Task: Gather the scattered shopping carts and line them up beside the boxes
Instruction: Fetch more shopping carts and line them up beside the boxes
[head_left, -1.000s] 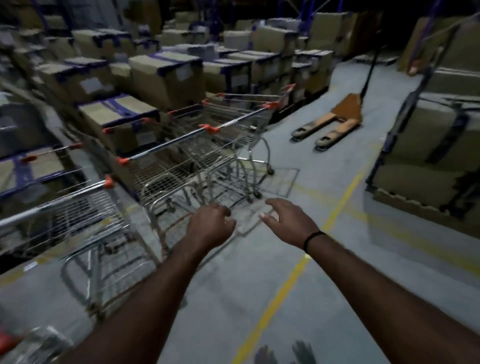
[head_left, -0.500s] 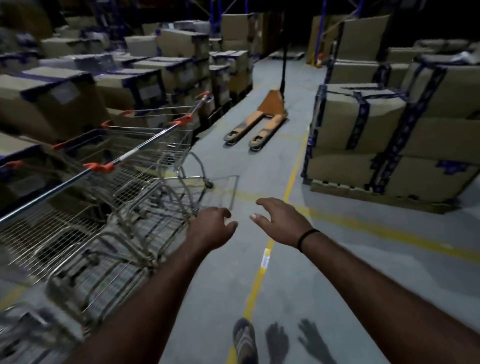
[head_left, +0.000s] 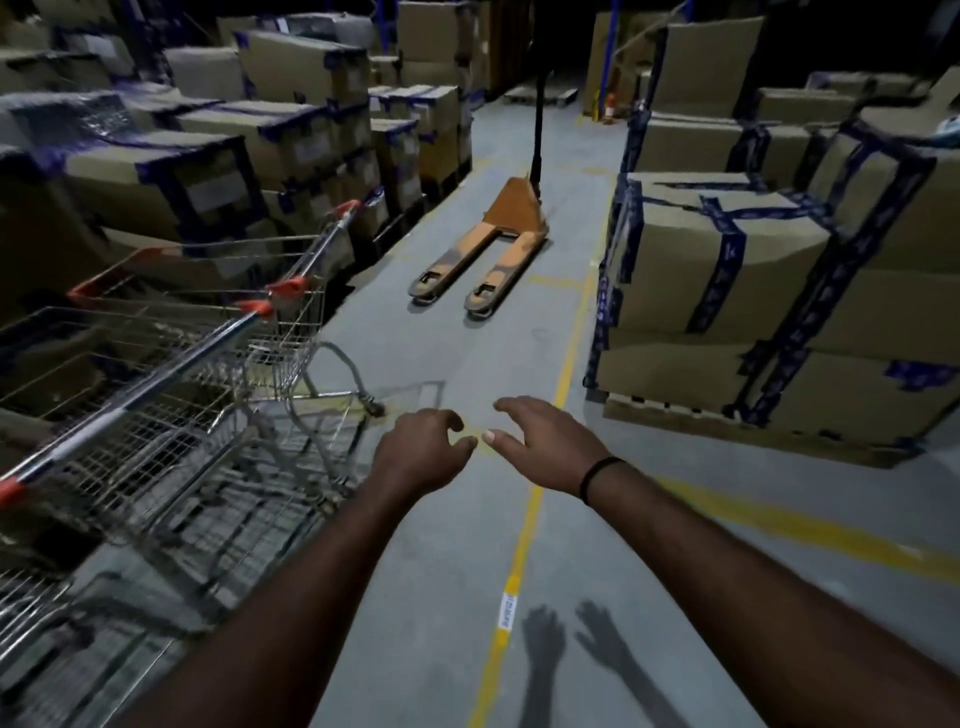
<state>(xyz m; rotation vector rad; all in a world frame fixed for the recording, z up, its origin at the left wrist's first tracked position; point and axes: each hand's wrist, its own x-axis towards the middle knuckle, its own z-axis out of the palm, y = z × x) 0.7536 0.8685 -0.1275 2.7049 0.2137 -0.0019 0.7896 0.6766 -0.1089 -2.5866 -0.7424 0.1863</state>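
Several wire shopping carts (head_left: 171, 384) with orange-tipped handles stand in a row along the left, beside stacked cardboard boxes (head_left: 171, 171) taped in blue. My left hand (head_left: 423, 454) hovers in front of me, to the right of the carts, fingers loosely curled and holding nothing. My right hand (head_left: 545, 441) hangs next to it with relaxed, spread fingers, also empty. Neither hand touches a cart.
An orange pallet jack (head_left: 498, 244) stands in the aisle ahead, forks pointing toward me. A pallet of taped boxes (head_left: 753, 312) stands on the right. A yellow floor line (head_left: 530, 519) runs along the grey concrete aisle between them.
My view has swung right: the carts have slid to the left edge and the pallet jack and right-hand boxes now sit ahead. Both hands stay raised and empty.
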